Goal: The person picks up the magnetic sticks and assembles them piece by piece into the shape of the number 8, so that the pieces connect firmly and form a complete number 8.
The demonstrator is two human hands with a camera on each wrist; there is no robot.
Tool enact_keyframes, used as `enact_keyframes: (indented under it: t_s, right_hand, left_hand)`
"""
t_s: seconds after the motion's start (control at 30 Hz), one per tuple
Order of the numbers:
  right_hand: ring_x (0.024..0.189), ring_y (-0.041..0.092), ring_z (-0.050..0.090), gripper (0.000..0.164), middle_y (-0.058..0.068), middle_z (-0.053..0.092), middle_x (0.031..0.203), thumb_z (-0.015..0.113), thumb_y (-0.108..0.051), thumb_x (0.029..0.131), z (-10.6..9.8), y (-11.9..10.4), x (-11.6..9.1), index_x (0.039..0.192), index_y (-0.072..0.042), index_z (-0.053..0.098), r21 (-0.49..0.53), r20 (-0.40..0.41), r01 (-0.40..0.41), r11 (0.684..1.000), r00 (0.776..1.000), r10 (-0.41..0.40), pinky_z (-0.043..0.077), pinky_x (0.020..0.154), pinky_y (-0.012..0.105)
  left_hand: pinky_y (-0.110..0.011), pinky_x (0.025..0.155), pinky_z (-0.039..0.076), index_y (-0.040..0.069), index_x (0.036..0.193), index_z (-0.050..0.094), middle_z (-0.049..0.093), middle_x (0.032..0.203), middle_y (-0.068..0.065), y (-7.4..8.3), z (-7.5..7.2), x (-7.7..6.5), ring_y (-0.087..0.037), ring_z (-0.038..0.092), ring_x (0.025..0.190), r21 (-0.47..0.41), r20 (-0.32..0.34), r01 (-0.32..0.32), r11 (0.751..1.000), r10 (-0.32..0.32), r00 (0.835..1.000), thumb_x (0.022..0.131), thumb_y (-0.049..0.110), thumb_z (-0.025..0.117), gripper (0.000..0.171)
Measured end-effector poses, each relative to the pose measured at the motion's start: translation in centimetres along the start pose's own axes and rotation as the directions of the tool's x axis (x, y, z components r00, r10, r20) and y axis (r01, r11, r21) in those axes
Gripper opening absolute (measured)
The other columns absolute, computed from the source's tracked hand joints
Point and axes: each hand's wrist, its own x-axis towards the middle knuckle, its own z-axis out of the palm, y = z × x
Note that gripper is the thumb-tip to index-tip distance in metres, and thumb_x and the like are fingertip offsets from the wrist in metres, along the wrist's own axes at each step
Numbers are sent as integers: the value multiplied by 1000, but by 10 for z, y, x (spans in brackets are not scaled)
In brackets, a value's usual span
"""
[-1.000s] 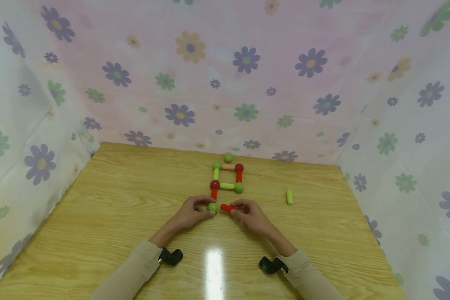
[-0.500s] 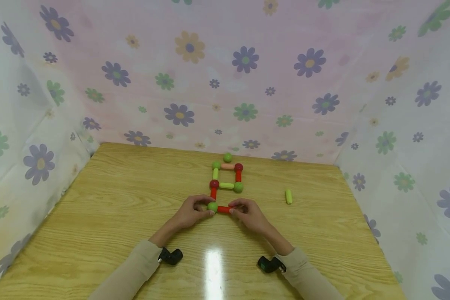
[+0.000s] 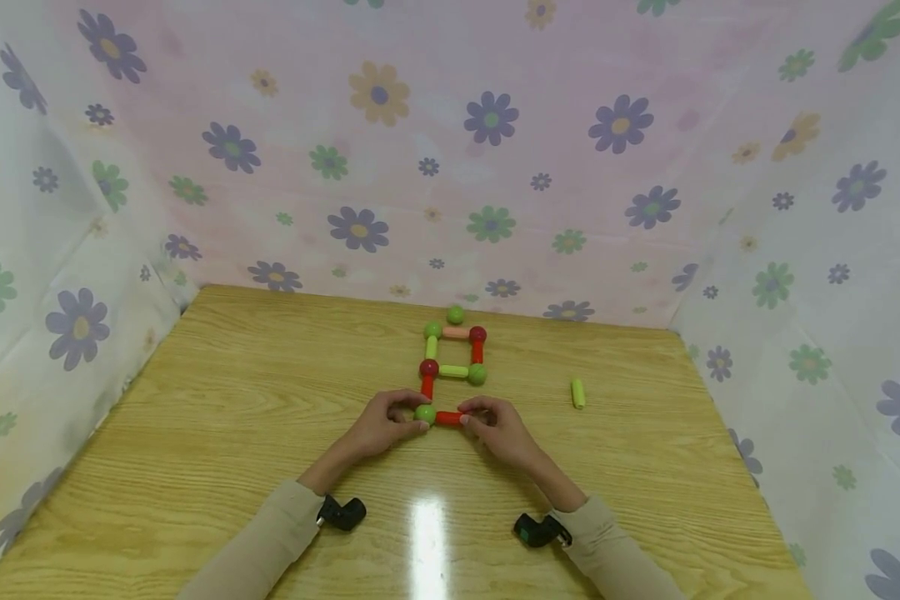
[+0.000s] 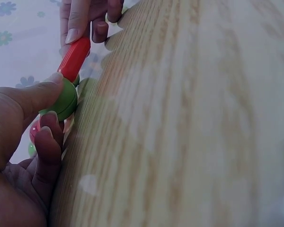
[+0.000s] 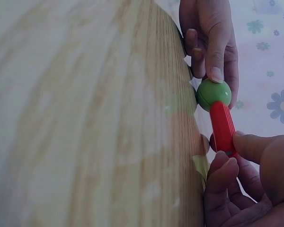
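Note:
My left hand (image 3: 381,427) grips a green ball (image 3: 424,414) between thumb and fingers at the near end of a ball-and-rod frame. With thumb and fingertips, my right hand (image 3: 504,432) pinches the outer end of a red rod (image 3: 447,418). In the right wrist view the other end of that red rod (image 5: 222,124) meets the green ball (image 5: 213,94). Another red rod (image 3: 427,388) runs from the held ball to a dark red ball (image 3: 429,368). Beyond it, green and red rods, a peach rod (image 3: 456,332) and several balls form a square.
A loose green ball (image 3: 455,315) lies behind the square, near the back of the wooden table (image 3: 270,400). To the right lies a single yellow-green rod (image 3: 578,393). Flower-patterned cloth (image 3: 390,167) walls in the back and both sides.
My right hand has brought the red rod left and straightened it, closing the gap to the green ball. The left hand has stayed in place on the ball.

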Motion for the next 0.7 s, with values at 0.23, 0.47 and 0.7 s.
enact_keyframes:
  t_s: [0.23, 0.47, 0.7]
  right_hand:
    - [77, 12, 58, 24, 17, 69, 110, 62, -15, 103, -1, 4, 0, 119, 1, 69, 16, -13, -11, 1000, 1000, 11, 46, 62, 21]
    - [69, 13, 55, 29, 23, 68, 102, 59, -16, 104, -4, 2, -1, 124, 4, 66, 73, 1, -27, 997, 1000, 27, 46, 55, 23]
    - [69, 13, 55, 28, 22, 66, 95, 57, -17, 106, -7, 4, 1, 125, 2, 67, 146, -76, -64, 987, 994, 75, 45, 54, 23]
  left_hand:
    - [-21, 56, 39, -6, 125, 66, 67, 115, -22, 1, 1, 0, -6, 47, 60, 0, -16, -1, 1000, 1, 1000, 93, 3, 72, 34]
    - [-21, 55, 37, -2, 127, 66, 67, 119, -21, -27, 5, 10, -6, 45, 59, 12, -21, -2, 1000, 3, 1000, 92, 6, 74, 36]
    - [-22, 57, 42, 6, 126, 69, 68, 119, -14, -39, 4, 13, -9, 51, 63, 15, -13, 4, 1000, -3, 1000, 92, 15, 77, 36]
